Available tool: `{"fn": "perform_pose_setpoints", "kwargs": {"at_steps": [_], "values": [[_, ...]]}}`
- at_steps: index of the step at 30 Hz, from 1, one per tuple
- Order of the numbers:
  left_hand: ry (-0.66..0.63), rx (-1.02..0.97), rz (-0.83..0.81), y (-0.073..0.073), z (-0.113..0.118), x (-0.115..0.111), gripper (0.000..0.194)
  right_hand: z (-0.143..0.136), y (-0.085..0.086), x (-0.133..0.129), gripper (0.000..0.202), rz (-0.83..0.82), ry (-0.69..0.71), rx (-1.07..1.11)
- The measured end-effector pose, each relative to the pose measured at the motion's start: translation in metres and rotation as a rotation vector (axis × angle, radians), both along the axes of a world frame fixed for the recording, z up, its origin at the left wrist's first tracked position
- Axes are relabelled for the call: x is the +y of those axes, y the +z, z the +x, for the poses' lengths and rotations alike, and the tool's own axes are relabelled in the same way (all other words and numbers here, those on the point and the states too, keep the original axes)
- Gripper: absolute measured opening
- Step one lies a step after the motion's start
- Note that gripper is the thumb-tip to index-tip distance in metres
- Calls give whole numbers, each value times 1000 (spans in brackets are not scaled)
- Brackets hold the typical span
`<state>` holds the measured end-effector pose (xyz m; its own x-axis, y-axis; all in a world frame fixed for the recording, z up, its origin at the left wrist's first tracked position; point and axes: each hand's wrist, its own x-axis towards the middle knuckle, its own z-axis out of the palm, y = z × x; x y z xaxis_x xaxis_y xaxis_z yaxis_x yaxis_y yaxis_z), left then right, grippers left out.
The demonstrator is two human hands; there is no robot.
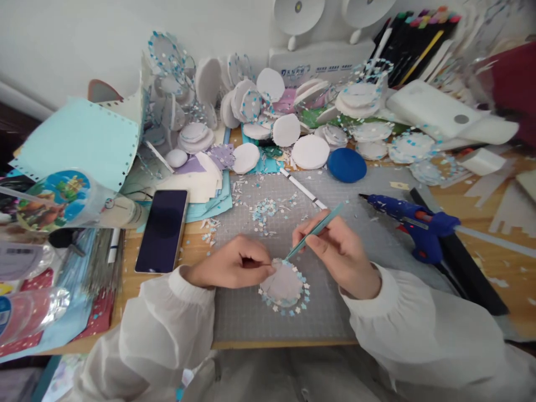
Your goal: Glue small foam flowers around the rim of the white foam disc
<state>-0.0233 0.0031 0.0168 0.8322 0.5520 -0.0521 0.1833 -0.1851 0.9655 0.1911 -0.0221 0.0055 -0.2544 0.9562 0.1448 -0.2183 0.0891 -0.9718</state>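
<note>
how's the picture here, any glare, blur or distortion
All in the head view: light soft, fairly even; bright glints on the pink plastic; dark red item at upper right blurred; right sleeve stretched toward the corner; tweezers near centre clearer.

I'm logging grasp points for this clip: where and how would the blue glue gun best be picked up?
Probably by its handle, from the near side, with the right hand once free of the tweezers. The glue gun lies flat with its handle toward the person; its nozzle points left, and a glue stick juts from the rear, so both ends seem worth avoiding.
</note>
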Motion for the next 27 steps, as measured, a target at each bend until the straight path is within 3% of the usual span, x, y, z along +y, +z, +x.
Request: {"fn": "perform_pose_setpoints", "kwargs": {"at_steps": [27], "values": [[-14,11,-34,2,1,2,41,0,1,2,9,-16,-2,-119]]}}
